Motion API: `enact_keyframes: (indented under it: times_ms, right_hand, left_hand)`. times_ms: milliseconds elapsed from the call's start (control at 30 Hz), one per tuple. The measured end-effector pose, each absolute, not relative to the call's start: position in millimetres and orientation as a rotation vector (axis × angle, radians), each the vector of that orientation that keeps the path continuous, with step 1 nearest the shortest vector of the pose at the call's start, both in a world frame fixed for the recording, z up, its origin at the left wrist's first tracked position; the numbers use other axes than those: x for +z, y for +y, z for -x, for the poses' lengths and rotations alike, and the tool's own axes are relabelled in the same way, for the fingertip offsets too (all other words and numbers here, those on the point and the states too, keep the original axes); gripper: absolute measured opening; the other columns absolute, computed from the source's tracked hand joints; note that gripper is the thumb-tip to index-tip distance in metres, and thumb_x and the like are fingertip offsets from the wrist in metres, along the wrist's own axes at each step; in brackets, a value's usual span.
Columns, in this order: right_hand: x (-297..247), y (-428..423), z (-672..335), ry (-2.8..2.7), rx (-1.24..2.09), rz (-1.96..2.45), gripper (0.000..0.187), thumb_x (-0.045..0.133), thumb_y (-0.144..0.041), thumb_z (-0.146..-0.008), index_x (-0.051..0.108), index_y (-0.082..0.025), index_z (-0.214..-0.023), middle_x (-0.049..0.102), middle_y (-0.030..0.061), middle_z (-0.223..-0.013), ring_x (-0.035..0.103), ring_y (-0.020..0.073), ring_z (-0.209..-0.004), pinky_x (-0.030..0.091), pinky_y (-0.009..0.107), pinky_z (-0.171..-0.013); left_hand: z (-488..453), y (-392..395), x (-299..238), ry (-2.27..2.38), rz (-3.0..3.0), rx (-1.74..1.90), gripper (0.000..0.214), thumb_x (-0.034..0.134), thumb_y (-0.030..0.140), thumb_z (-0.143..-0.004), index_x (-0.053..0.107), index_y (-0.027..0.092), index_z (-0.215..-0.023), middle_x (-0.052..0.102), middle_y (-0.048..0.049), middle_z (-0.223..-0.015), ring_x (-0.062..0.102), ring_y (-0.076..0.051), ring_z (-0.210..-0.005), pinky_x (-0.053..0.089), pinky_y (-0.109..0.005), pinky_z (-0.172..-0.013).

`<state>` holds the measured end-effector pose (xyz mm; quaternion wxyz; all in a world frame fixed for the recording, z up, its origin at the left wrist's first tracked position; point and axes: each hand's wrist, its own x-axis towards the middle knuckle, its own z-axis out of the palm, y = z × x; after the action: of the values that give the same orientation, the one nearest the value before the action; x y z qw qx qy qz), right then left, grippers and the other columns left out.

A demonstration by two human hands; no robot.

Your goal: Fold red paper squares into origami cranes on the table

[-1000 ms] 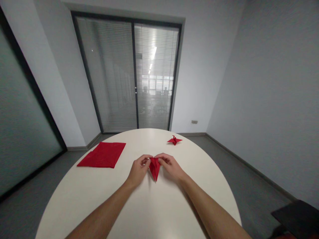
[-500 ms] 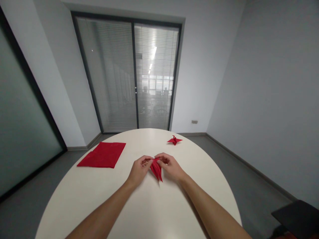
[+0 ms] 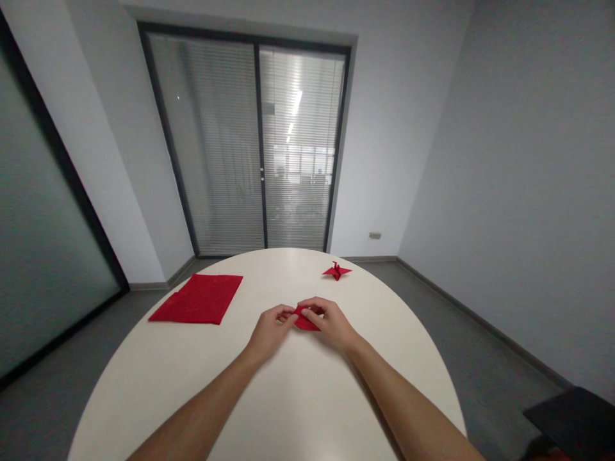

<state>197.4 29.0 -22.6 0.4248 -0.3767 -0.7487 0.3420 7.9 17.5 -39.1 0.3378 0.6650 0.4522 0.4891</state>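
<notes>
A small piece of folded red paper (image 3: 306, 322) is pinched between my two hands, just above the middle of the table. My left hand (image 3: 273, 330) closes on its left corner with thumb and fingertips. On the other side, my right hand (image 3: 330, 320) grips it, the thumb lying across the front. Parts of the paper are hidden behind my fingers. Beyond my right hand stands a finished red paper crane (image 3: 337, 271) with its wings spread.
A flat stack of red paper sheets (image 3: 199, 299) lies on the left of the round white table (image 3: 269, 410). A dark flat object (image 3: 576, 416) shows at the lower right, off the table. Glass doors with blinds (image 3: 250, 147) stand behind.
The folded paper hung down in a long pointed shape before; now it shows as a shorter, flatter piece between my fingers. Both hands have barely shifted. The crane and the stack are unmoved.
</notes>
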Motion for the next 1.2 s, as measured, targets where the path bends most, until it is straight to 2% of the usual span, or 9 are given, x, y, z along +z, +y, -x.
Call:
enact_keyframes:
  times_ms: [133,300,433,600,767,967,1100,1200]
  right_hand:
    - [-27,31,-198,-1.854,0.862,0.945,0.034,0.066,-0.033,-0.087,0.068,-0.021,-0.119,0.074,0.0063,-0.102,0.067,0.0195,-0.087,0.05,0.034,-0.08]
    - [-32,36,-201,-1.81,0.99,0.914,0.025,0.066,-0.031,-0.085,0.072,-0.018,-0.105,0.076,0.0063,-0.095,0.068,0.02,-0.085,0.051,0.034,-0.081]
    - [-33,40,-204,-1.805,1.052,0.914,0.025,0.068,-0.032,-0.082,0.073,-0.017,-0.102,0.076,0.0075,-0.098,0.069,0.0212,-0.089,0.051,0.036,-0.085]
    - [-36,47,-208,-1.684,0.997,0.934,0.035,0.073,-0.034,-0.078,0.069,-0.017,-0.109,0.074,0.007,-0.095,0.069,0.0209,-0.087,0.052,0.038,-0.085]
    - [-36,51,-209,-1.555,1.099,0.857,0.046,0.079,-0.033,-0.071,0.065,-0.019,-0.112,0.073,0.0067,-0.098,0.069,0.0211,-0.091,0.052,0.039,-0.087]
    - [-39,52,-204,-1.374,1.163,0.806,0.059,0.082,-0.033,-0.068,0.058,-0.02,-0.12,0.073,0.0097,-0.107,0.07,0.0206,-0.091,0.052,0.039,-0.087]
    - [-36,52,-205,-1.289,1.214,0.824,0.064,0.085,-0.034,-0.065,0.056,-0.021,-0.121,0.076,0.0078,-0.097,0.072,0.022,-0.088,0.052,0.04,-0.088]
    - [-30,49,-206,-1.286,1.217,0.857,0.066,0.087,-0.036,-0.063,0.057,-0.02,-0.119,0.077,0.0073,-0.093,0.072,0.0232,-0.088,0.051,0.042,-0.092]
  left_hand:
    - [-6,20,-38,1.225,-1.701,1.327,0.023,0.063,0.037,-0.079,0.071,0.017,-0.088,0.075,-0.0056,-0.083,0.067,-0.02,-0.075,0.052,-0.031,-0.074]
    - [-5,21,-40,1.231,-1.67,1.367,0.023,0.064,0.035,-0.078,0.069,0.018,-0.091,0.074,-0.0055,-0.084,0.067,-0.02,-0.077,0.051,-0.032,-0.077]
    - [-7,19,-40,1.238,-1.707,1.33,0.023,0.064,0.036,-0.078,0.071,0.018,-0.091,0.074,-0.0057,-0.086,0.066,-0.02,-0.079,0.051,-0.032,-0.078]
    - [-8,17,-38,1.269,-1.669,1.301,0.019,0.065,0.036,-0.074,0.068,0.018,-0.081,0.071,-0.0032,-0.075,0.064,-0.019,-0.071,0.049,-0.029,-0.069]
    - [-8,16,-39,1.239,-1.667,1.222,0.02,0.066,0.031,-0.072,0.068,0.018,-0.086,0.07,-0.0012,-0.071,0.063,-0.017,-0.066,0.047,-0.027,-0.064]
    - [-8,17,-37,1.243,-1.661,1.256,0.021,0.064,0.03,-0.073,0.07,0.016,-0.088,0.073,-0.005,-0.081,0.064,-0.018,-0.071,0.048,-0.028,-0.069]
    - [-6,16,-38,1.245,-1.723,1.176,0.026,0.062,0.028,-0.075,0.073,0.016,-0.096,0.075,-0.0056,-0.086,0.063,-0.018,-0.07,0.046,-0.028,-0.066]
    - [-4,15,-40,1.258,-1.848,1.111,0.023,0.061,0.023,-0.077,0.074,0.018,-0.094,0.075,-0.0042,-0.086,0.063,-0.018,-0.073,0.046,-0.028,-0.07]
